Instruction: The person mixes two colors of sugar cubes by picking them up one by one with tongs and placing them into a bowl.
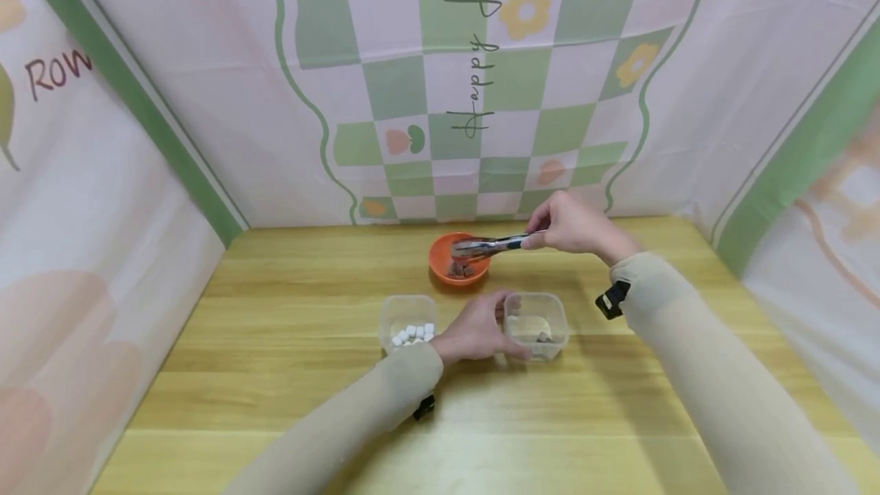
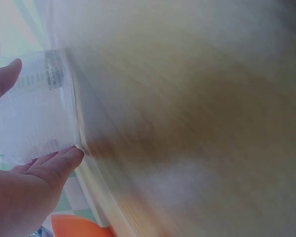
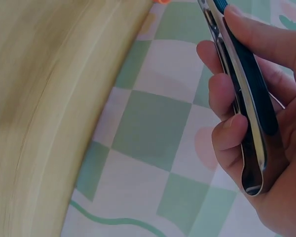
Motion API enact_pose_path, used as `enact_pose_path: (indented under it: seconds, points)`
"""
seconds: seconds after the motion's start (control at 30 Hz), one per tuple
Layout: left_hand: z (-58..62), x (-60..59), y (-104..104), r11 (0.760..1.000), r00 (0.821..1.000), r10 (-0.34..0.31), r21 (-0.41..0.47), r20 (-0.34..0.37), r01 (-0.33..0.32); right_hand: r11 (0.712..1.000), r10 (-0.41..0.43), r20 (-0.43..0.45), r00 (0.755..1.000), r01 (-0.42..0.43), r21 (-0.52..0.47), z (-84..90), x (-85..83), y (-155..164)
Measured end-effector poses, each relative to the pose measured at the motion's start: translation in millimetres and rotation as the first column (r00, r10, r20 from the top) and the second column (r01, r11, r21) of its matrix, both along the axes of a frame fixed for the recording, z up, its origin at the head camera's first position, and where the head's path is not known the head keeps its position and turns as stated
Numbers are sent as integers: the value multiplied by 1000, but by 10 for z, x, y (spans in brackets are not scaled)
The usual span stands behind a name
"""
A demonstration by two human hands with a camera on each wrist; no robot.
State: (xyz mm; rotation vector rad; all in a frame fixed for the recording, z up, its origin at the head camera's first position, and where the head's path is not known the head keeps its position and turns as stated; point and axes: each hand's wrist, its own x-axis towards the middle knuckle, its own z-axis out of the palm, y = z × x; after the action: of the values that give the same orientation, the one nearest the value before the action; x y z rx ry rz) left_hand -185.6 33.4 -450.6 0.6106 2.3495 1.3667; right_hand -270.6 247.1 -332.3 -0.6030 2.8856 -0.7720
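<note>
Seen from above and behind: two arms in beige sleeves reaching over a wooden table (image 1: 275, 342) walled in by pink-and-green checked cloth (image 1: 454, 98). Right hand (image 1: 574, 226) raised near the table's far edge, fingers and thumb curled round the handle end of metal tongs (image 1: 491, 244). Tongs lying almost level, long axis running from the hand leftward, tips poised over an orange bowl (image 1: 443, 262) close to the middle of the far edge. Small dark brown pieces (image 1: 461, 271) lying in the bowl, directly beneath the tips; whether a piece is caught between the tips too blurred to tell. Nearer the front edge, two clear plastic tubs side by side: the right tub (image 1: 553, 321) holding a few dark bits, the left tub (image 1: 392, 319) holding small white cubes (image 1: 412, 333). Left hand (image 1: 477, 334) resting between the two tubs, fingers fairly straight and spread against the near left side of the right tub, steadying rather than lifting. Right tub lying toward the front edge from the tong tips and slightly right of them, just beside the bowl, so nearer the left hand than the right. From the right wrist, fingers (image 3: 227, 96) wrapped round the tongs' dark-lined arms. From the left wrist, thumb and fingertips bracketing the clear wall, all motion-blurred.
</note>
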Motion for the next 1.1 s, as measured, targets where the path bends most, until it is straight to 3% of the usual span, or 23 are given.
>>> enact_pose_path:
  seconds: [0.23,0.47,1.1]
  points:
    - [-3,0,9,1000,1000,-2,10,5,2,1000,-17,10,1000,17,2,27,49,16]
    - [-2,2,18,1000,1000,11,-9,5,-11,999,20,-14,1000,-20,-25,142,173,229]
    - [-6,22,29,1000,1000,16,-8,14,-16,999,12,123,992,-16,36,457,612,781]
